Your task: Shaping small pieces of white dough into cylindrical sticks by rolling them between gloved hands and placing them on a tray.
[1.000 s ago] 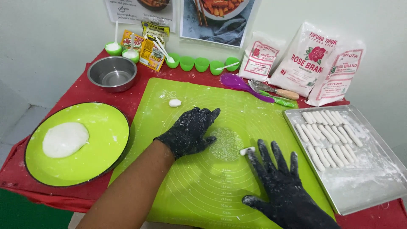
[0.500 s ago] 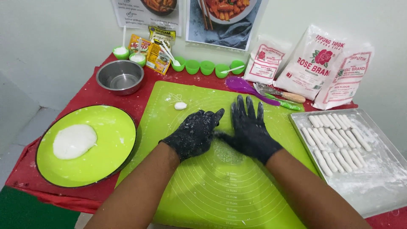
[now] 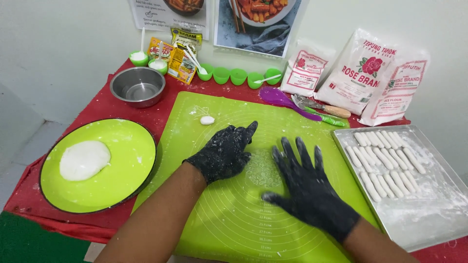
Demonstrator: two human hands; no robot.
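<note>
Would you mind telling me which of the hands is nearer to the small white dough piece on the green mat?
Left. The left hand lies flat just below the small white dough piece, fingertips close beside it. The right hand rests farther off, lower and to the right on the green mat.

Black gloves on left hand [image 3: 222,155] and right hand [image 3: 309,187], seemingly flour-dusted, forearms bare, no sleeves

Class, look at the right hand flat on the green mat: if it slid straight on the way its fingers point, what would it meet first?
Probably the purple spatula at the mat's far edge; the right hand points up and slightly left, with only bare mat between. Depth is uncertain.
</note>
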